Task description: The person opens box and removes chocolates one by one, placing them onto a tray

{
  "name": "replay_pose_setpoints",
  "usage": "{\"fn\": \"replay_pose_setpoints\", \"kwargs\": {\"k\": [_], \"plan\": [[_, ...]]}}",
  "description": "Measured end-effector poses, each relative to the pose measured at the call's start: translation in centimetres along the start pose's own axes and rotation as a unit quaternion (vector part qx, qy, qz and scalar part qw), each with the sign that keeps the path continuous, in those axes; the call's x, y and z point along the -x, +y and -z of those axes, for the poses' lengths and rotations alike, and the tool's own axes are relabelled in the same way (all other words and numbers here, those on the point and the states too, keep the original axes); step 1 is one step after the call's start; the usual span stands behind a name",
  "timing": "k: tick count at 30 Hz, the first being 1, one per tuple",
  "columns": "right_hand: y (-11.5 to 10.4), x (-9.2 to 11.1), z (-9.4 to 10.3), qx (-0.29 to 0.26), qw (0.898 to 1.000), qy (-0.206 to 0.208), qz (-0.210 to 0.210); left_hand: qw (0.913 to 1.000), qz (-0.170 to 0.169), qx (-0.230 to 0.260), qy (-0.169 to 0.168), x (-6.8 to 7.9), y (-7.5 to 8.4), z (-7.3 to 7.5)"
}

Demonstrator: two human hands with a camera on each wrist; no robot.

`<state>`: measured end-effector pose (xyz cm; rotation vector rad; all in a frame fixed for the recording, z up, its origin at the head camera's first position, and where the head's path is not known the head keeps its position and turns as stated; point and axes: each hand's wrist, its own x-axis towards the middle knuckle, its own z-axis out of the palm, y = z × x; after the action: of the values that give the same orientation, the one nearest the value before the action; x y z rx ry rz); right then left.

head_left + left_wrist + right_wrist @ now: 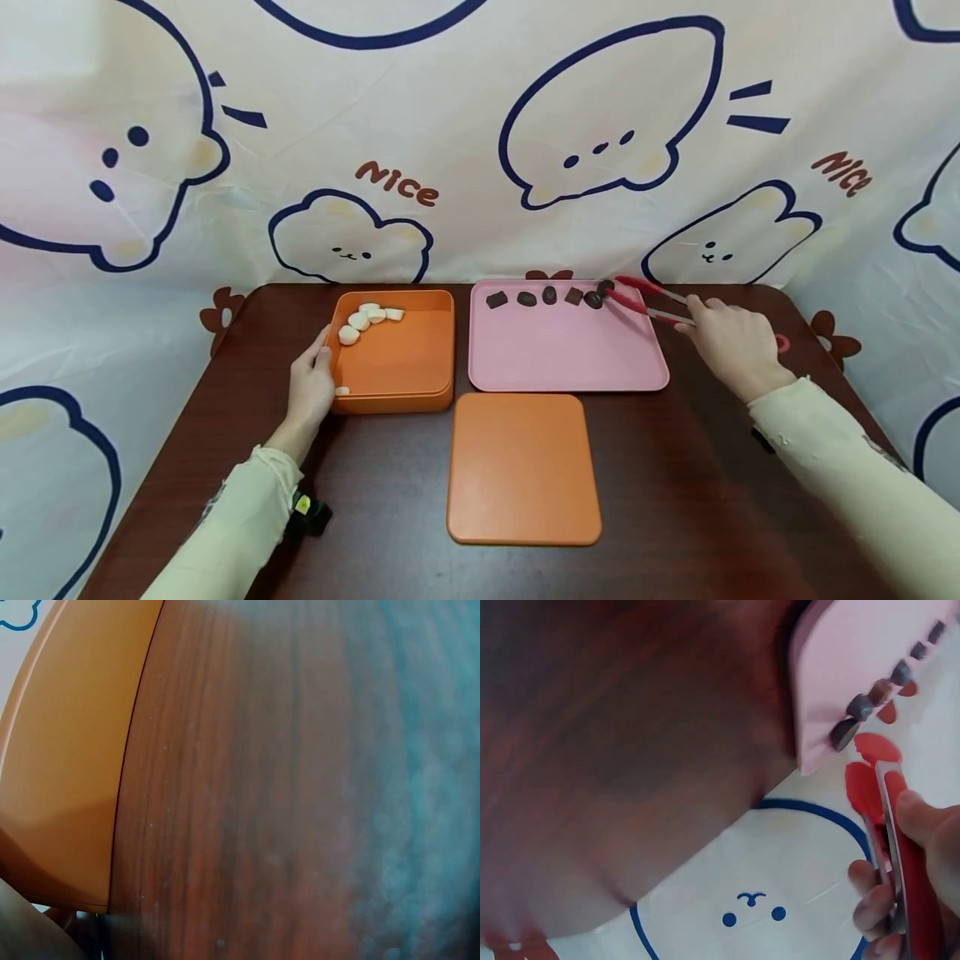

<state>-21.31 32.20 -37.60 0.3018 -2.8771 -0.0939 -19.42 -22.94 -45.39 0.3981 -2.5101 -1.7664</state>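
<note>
My left hand [311, 385] holds the left wall of an open orange box [397, 358]. Several white rounded pieces [358, 321] lie along the box's far left part, and a small white bit sits at its near left corner. With my right hand [731, 342] I grip red-tipped tongs [628, 302], whose spread tips reach over the right end of a pink tray [555, 358]. Dark brown pieces, like chocolates [527, 298], form a row along the tray's far edge. The tips are beside the rightmost dark piece [605, 287]; in the right wrist view they look apart from it.
A flat orange square lid [525, 471] lies on the dark wood table [675, 500] in front of the tray. Behind the table and at both sides hangs a white cloth [465, 125] with cartoon prints. Box and tray stand side by side, with a narrow gap.
</note>
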Motion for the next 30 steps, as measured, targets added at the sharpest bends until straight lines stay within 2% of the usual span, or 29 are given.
{"fn": "replay_pose_setpoints", "kwargs": {"k": [5, 11, 19, 24, 30], "plan": [[0.1, -0.4, -0.5, 0.038, 0.997, 0.035, 0.052, 1.0, -0.001, -0.001, 0.001, 0.0, 0.1, -0.2], [0.3, -1.2, -0.4, 0.047, 0.994, 0.06, 0.075, 0.9999, -0.003, -0.016, 0.002, -0.1, 0.2, -0.2], [0.4, -1.6, 0.3, 0.08, 0.992, 0.039, 0.093, 0.9999, -0.01, -0.01, 0.002, -0.3, 0.3, -0.3], [-0.2, -1.6, -0.4, 0.084, 0.99, 0.062, 0.098, 0.9999, -0.003, -0.01, 0.002, -0.2, 0.3, -0.3], [-1.1, -1.1, -1.9, 0.09, 0.989, 0.084, 0.082, 0.9999, 0.01, -0.005, 0.004, 0.0, 0.2, -0.2]]}}
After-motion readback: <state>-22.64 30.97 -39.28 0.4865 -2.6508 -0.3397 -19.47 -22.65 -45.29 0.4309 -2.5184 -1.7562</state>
